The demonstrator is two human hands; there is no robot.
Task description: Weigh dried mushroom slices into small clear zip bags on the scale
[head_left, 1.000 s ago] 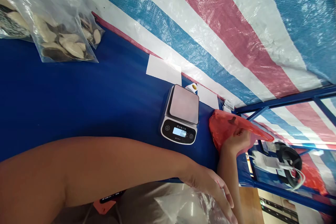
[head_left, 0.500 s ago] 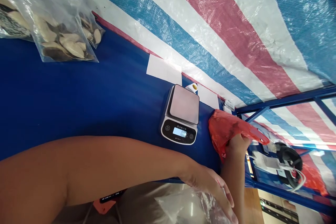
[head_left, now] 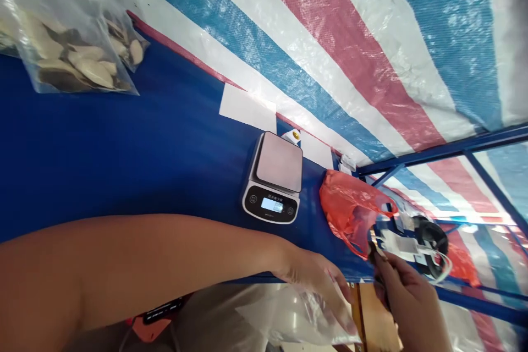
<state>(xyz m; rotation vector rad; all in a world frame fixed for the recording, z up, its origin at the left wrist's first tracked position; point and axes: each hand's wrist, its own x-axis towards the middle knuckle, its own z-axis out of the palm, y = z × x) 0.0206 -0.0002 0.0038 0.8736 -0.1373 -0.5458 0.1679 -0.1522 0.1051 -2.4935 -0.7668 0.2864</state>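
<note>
My left hand reaches in from the left, its fingers bent over the edge of a clear plastic bag close to my body. On the right, my right hand is closed on some dark, thin pieces, partly hidden by the fingers; their kind is hard to make out. Just beyond it a red plastic bag lies with its mouth towards me. A digital kitchen scale with a lit display sits left of the red bag, its plate bare.
Clear bags of pale, dark-edged dried slices lie at the far left of the blue table. White paper sheets line the striped tarp. Blue metal frame bars, a black coil-like object and white cables are at the right.
My right hand has come out of the red bag, moving right and towards me with dark pieces in it. My left hand stays at the clear bag. The view has shifted slightly.
</note>
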